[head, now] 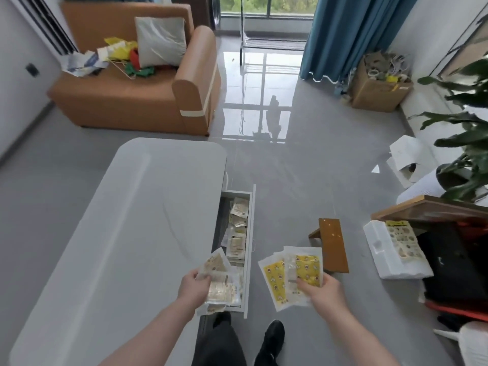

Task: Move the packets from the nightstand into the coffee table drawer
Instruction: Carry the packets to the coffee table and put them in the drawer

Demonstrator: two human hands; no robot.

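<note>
Packets [220, 278] pinched in fingers [202, 276], over drawer [248, 249]

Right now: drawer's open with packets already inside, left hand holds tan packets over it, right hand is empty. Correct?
Not quite. The head view shows the right hand is not empty: its fingers grip a fan of yellow-printed packets. The rest stands: the drawer is open with packets inside, and the left hand holds tan packets over it.
</note>
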